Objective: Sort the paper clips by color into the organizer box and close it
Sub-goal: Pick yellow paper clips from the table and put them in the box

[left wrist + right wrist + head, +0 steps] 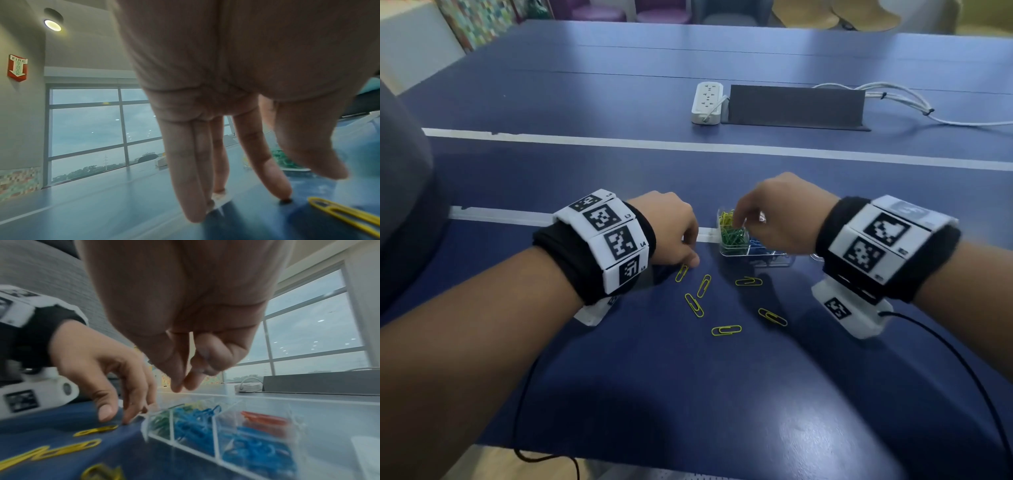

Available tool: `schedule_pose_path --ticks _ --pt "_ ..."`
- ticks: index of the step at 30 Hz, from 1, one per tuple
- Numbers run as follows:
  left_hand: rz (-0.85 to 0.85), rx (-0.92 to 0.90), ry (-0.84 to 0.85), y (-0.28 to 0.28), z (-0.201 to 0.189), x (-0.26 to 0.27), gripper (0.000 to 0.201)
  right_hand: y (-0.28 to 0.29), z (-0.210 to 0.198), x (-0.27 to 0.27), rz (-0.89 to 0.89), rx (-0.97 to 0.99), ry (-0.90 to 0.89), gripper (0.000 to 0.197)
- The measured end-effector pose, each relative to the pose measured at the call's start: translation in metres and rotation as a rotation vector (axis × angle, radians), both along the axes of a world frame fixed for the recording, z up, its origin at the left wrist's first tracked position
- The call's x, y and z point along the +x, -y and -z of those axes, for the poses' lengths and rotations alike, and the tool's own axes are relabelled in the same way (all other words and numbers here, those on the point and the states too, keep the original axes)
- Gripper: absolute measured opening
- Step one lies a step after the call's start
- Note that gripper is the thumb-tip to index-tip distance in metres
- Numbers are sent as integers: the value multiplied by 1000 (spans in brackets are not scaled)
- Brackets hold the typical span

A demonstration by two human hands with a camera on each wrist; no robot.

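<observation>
A clear organizer box (738,253) sits on the blue table, with yellow, green and blue clips in its compartments. The right wrist view shows the box (213,434) with green, blue and red clips. My right hand (739,222) hovers over the box's far left corner. Its thumb and forefinger tips (180,387) meet, and I see no clip between them. Several yellow paper clips (703,286) lie loose in front of the box. My left hand (690,255) reaches down with straight fingers (283,193) touching the table beside one yellow clip (341,214).
A white power strip (707,102), a dark grey cable box (796,106) and white cables (893,97) lie at the far side. White tape lines (619,142) cross the table. The table's near edge runs below my forearms, and black wrist cables trail over it.
</observation>
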State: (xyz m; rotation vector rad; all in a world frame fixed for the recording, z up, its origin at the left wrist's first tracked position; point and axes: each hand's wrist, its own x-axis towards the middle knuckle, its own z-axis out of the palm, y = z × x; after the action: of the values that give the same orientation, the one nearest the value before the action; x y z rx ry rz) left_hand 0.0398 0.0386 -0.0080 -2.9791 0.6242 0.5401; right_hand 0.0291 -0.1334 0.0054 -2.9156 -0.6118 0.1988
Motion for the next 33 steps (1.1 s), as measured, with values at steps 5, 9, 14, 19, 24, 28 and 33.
schedule_pose_path --ticks 5,9,14,19,24,28,33 --pt "20 91 -25 9 6 -7 42 -3 7 -31 -160 -149 -176 21" --pt "19 132 -38 14 6 -13 35 -7 11 -36 -193 -189 -169 20" --pt "10 134 -37 16 4 -18 26 -6 11 -39 -166 -147 -148 32" --pt "1 110 -16 14 4 -20 25 5 10 -58 -155 -160 -193 27" --pt "-5 108 -4 16 2 -20 25 7 16 -71 -204 -236 -167 26" --pt "-13 127 1 19 7 -23 44 2 16 -74 -212 -242 -209 26" --pt "-30 137 -28 22 6 -26 49 -5 16 -75 -164 -225 -223 24"
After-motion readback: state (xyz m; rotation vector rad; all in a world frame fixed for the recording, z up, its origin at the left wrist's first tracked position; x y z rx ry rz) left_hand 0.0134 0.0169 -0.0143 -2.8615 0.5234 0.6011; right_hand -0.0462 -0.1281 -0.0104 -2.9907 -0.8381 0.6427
